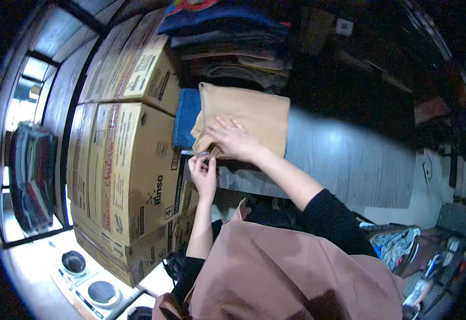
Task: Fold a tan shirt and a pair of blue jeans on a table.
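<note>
A tan folded garment [253, 108] lies on the grey wood-look tabletop [349, 164]. My right hand [233, 138] rests flat on its near left part, fingers spread. At the garment's near left corner, the fingertips of my left hand [203, 170] pinch a small bunched edge of the cloth. The exact spot of the pinch is partly hidden by the fingers. Folded blue denim [187, 118] shows from beneath the tan garment's left side.
Stacked cardboard cartons [153, 176] stand close on the left. Behind the garment rises a pile of folded clothes [229, 52]. More folded clothes [33, 180] sit beyond a dark frame. Front-loading laundry machines [101, 294] are at lower left; crumpled cloth [397, 246] lies at right.
</note>
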Tool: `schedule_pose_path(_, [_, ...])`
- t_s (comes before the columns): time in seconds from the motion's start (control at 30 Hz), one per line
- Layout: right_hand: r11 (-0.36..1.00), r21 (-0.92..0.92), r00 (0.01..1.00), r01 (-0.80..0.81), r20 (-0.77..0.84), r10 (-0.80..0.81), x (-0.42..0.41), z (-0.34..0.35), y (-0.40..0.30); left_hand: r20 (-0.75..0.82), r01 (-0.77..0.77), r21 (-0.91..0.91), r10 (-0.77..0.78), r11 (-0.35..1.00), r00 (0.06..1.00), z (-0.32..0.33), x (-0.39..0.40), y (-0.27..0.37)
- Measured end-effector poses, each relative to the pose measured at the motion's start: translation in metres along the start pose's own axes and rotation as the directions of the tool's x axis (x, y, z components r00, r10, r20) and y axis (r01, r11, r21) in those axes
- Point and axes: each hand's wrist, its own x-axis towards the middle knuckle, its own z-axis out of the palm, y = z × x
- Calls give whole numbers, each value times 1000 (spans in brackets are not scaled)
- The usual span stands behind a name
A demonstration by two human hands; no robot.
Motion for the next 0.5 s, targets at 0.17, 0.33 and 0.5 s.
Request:
schedule_pose_path(0.17, [609,713,935,-348,219,278,12,-25,11,2,83,-126,-84,988,996,-6,-5,17])
schedule_pose_path(0.33, [546,811,936,-209,5,351,8,-23,9,-81,50,181,-36,982,996,-4,5,29])
schedule_pose_path(0.5, [950,312,974,-15,-209,84,-3,-17,3,163,572,-182,-549,800,820,-6,1,45])
